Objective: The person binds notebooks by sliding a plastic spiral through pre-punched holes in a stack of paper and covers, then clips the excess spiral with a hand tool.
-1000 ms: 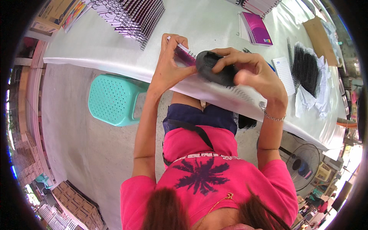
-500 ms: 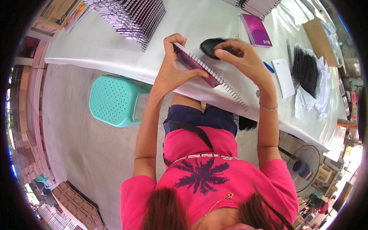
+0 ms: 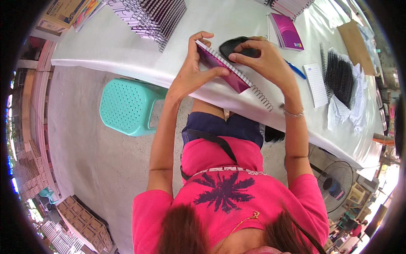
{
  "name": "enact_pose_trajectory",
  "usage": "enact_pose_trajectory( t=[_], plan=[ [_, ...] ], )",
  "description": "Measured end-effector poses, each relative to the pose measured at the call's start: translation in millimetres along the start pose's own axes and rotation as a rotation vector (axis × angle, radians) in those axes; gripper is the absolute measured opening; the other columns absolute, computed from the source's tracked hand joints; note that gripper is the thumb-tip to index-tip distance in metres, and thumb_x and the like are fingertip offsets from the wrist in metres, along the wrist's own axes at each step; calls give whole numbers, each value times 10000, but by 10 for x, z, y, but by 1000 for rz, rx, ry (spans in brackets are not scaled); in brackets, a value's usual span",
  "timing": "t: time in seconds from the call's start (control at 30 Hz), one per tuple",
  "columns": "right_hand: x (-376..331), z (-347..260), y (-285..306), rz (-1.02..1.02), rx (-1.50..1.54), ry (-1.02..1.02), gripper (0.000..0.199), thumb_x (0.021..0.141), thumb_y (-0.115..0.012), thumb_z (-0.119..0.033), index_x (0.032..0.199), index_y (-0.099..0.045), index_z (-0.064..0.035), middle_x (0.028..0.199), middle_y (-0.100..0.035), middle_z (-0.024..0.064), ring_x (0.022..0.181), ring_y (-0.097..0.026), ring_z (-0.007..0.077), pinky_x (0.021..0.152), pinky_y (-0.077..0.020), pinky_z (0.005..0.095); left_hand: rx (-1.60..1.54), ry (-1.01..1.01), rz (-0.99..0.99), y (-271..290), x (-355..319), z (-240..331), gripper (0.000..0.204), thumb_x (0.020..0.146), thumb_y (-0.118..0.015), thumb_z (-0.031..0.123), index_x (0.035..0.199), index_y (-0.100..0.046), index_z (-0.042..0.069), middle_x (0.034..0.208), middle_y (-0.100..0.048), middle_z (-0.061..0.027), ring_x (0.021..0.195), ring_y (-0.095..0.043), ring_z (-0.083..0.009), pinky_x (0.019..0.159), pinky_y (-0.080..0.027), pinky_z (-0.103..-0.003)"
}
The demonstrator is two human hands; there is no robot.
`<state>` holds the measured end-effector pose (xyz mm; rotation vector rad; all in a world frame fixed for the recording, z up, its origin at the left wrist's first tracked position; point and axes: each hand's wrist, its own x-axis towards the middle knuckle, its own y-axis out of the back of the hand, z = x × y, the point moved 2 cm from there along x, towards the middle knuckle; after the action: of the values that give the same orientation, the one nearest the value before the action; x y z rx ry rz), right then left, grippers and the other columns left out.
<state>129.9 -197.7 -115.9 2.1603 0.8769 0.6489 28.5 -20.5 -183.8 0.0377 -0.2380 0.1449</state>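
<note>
My left hand (image 3: 192,70) grips a small purple notebook (image 3: 224,73) by its edge, thumb across the cover, fingers behind. A wire spiral coil (image 3: 263,98) runs along the notebook's upper edge, with its loose end sticking out beyond the lower right corner. Just right of the notebook, my right hand (image 3: 268,63) curls over a soft black pad (image 3: 231,45), thumb and fingers pinching it; part of the pad is hidden beneath the hand. Whether the pad touches the coil, I cannot tell.
Stacked spiral notebooks (image 3: 148,19) stand far left on the white table (image 3: 105,46). At right lie a finished purple notebook (image 3: 286,31), a blue pen (image 3: 295,69), a lined pad (image 3: 315,84) and black coils (image 3: 339,76). A turquoise stool (image 3: 127,106) stands below the table edge.
The notebook has shifted slightly right and up, and less coil sticks out past its corner. My right hand has moved a little left over the black pad.
</note>
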Motion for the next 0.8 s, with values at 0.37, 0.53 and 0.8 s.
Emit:
enact_pose_trajectory(
  t=[0.37, 0.53, 0.8],
  plan=[
    [-121, -33, 3, -173, 772, -211, 388, 896, -718, -332, 1065, -719, 18, 916, -686, 37, 776, -572, 96, 761, -477, 254, 32, -16, -36, -7, 7, 38, 931, 696, -869, 53, 1424, -294, 136, 1131, -411, -61, 1083, -503, -201, 1002, -411, -340],
    [-144, -95, -33, -172, 756, -223, 402, 897, -722, -329, 1118, -707, 7, 955, -691, 51, 891, -606, 100, 804, -470, 247, 11, 14, -50, 2, 20, 82, 920, 717, -845, 13, 1435, -282, 130, 1166, -430, -61, 1101, -509, -201, 1012, -407, -329],
    [-110, 132, -57, 216, 311, -214, 507, 854, -752, -372, 1217, -652, -33, 1214, -656, 161, 1109, -597, 298, 942, -458, 384, 87, -34, 77, -108, -3, 106, 742, 816, -795, 99, 1381, -314, 87, 1111, -489, -50, 1053, -519, -152, 946, -416, -289]
  ],
)
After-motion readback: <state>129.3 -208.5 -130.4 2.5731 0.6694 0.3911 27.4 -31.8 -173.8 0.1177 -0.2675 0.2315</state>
